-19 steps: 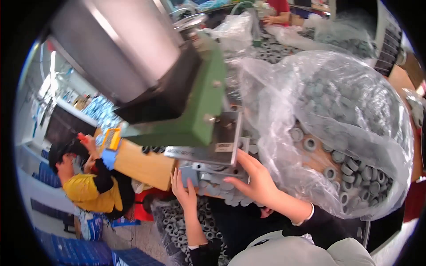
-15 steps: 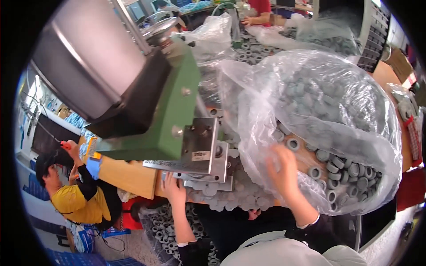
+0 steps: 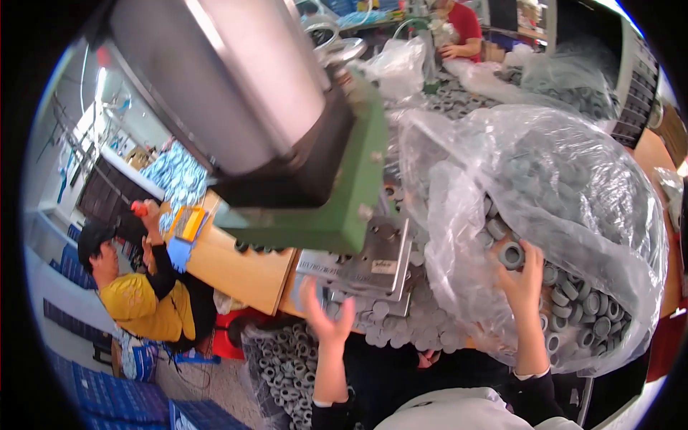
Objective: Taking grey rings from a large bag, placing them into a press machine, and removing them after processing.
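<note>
My right hand (image 3: 523,281) is at the mouth of a large clear plastic bag (image 3: 459,193), its thumb and fingers closed around a grey ring-shaped part (image 3: 503,256). More grey ring parts (image 3: 589,304) are heaped in the bag beside it. My left hand (image 3: 328,317) is empty with fingers spread, just in front of the steel die block (image 3: 355,272) under a green-framed press (image 3: 358,172). Beside the die, flat grey discs (image 3: 390,331) lie scattered along the table edge. The fingertips nearest the die are slightly blurred.
The press's big cylinder (image 3: 229,79) fills the upper left. Below the table, a bag of grey rings (image 3: 283,369) stands left of my legs. A person in yellow (image 3: 147,304) sits at left; another in red (image 3: 464,32) works at the far side.
My left hand has drawn back from the die and spread its fingers. My right hand, previously empty at the bag's edge, now grips a grey ring. The whole view has shifted.
</note>
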`<state>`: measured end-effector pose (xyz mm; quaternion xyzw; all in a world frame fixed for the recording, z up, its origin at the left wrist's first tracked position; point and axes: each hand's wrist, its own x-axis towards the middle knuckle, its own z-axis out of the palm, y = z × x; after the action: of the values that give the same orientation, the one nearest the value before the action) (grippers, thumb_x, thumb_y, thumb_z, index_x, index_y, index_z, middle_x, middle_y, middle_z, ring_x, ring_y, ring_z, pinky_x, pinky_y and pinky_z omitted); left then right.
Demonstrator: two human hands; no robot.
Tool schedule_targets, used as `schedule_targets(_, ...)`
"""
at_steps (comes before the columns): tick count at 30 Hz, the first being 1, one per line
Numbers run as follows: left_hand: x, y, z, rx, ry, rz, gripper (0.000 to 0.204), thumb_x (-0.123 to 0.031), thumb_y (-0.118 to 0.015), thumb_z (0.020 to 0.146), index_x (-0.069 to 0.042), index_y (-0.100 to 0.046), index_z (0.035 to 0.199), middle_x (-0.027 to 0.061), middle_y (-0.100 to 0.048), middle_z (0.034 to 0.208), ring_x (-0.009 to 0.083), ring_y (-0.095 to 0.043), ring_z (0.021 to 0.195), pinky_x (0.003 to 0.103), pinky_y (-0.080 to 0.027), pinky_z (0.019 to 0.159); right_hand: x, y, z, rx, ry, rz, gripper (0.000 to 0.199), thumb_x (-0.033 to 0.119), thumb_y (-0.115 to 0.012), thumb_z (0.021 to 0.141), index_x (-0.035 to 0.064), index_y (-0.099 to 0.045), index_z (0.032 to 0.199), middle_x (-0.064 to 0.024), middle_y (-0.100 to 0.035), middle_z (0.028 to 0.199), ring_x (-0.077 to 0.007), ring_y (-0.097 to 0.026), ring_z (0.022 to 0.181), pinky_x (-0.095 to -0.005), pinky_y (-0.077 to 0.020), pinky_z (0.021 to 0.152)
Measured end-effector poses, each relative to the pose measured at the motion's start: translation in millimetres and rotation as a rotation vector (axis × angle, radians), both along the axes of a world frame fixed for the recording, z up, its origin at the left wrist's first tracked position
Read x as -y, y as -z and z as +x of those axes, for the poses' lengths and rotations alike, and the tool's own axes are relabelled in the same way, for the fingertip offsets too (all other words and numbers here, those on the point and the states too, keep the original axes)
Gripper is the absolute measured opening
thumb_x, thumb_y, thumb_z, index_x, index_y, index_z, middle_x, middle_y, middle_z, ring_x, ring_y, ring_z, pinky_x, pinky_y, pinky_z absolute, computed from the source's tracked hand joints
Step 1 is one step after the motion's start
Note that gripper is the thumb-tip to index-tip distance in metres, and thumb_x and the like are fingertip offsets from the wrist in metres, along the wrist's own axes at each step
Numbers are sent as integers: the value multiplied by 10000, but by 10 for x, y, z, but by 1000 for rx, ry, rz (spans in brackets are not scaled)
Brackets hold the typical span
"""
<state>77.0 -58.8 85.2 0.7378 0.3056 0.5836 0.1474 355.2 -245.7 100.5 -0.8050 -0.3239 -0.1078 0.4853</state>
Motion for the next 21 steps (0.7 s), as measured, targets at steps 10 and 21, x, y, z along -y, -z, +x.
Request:
schedule_targets(10,-102,-433,657,48,121,-194,391,-171,-772,638,-40,-591,959,106,-606,865,305,-591,714,405,-460,714,-259,-488,-763,-159,-496,83,553,64,-768,664,-16,-567,1172,-144,-606,1087,-229,-607,935,-310,-496,767)
schedule_targets(21,390,99,-327,8,-487,-249,478,-99,-742,708,21,-551,1129,144,-572,1190,346,-470,1178,446,-354,1005,-1020,-579,-1262,-260,-738,45,390,122,-774,692,6,-622,1032,-158,-651,929,-301,-642,767,-345,-515,656)
